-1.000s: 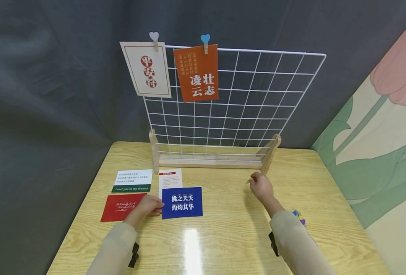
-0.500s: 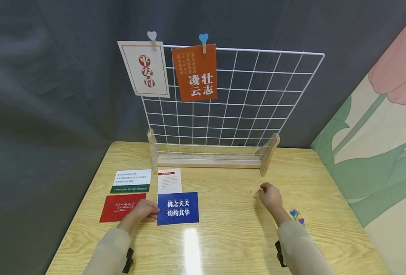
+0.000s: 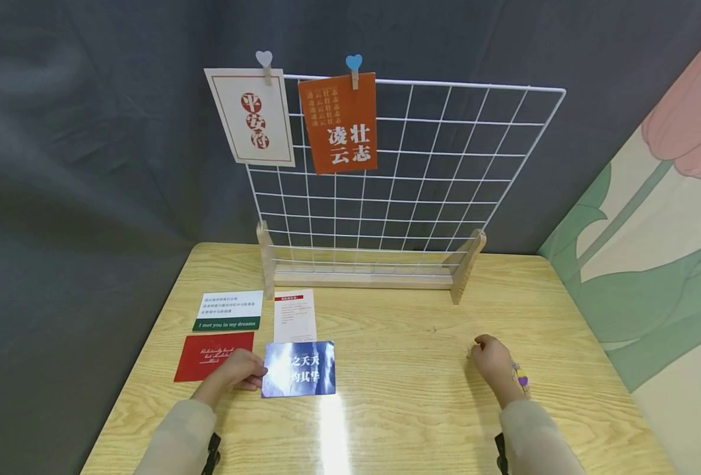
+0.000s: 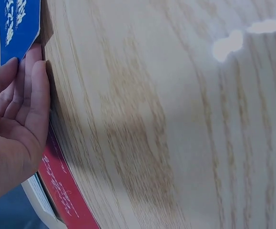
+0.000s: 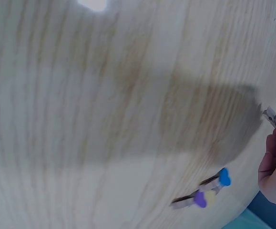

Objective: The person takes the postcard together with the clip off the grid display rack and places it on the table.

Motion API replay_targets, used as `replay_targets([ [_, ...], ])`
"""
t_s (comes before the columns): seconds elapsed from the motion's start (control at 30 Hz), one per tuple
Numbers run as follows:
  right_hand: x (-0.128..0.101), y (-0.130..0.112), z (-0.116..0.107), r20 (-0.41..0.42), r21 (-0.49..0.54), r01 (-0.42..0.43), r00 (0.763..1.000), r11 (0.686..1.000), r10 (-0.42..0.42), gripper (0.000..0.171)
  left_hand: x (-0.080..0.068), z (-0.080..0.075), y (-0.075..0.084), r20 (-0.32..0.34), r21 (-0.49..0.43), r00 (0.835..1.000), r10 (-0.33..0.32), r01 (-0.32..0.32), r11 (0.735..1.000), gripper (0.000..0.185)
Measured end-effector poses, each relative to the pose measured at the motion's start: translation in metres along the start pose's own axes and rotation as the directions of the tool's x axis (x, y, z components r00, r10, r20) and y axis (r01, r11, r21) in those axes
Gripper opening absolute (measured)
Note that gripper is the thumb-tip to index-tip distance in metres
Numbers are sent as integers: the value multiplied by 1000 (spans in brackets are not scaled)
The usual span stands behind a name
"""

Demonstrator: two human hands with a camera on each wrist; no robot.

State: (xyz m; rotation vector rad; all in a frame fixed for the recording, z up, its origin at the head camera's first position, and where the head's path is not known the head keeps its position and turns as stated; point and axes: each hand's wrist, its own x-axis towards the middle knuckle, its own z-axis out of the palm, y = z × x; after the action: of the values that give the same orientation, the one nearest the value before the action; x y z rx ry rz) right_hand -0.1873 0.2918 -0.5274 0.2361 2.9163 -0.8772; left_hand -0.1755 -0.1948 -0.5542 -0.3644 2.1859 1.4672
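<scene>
While lifted, the blue card (image 3: 298, 369) touches the left hand (image 3: 239, 369).

Probably staged studio corner: grey backdrop cloth (image 3: 89, 132), painted tulip panel (image 3: 671, 198).
</scene>
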Motion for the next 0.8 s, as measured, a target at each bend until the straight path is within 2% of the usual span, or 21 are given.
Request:
replay_targets([
  [0.13, -5, 9, -4, 18, 13, -15, 1000, 1000, 15, 35, -3, -3, 0, 6, -8, 1000, -3, 4, 1000, 5],
  [0.33, -11, 21, -6, 72, 24, -84, 994, 996, 83, 38, -5, -7, -1, 17, 12, 1000, -24, 24, 1000, 6],
  [0.8, -18, 33, -12, 50, -24, -132, 990, 991, 133, 38, -11, -14, 1, -12, 120, 998, -66, 67, 990, 7],
])
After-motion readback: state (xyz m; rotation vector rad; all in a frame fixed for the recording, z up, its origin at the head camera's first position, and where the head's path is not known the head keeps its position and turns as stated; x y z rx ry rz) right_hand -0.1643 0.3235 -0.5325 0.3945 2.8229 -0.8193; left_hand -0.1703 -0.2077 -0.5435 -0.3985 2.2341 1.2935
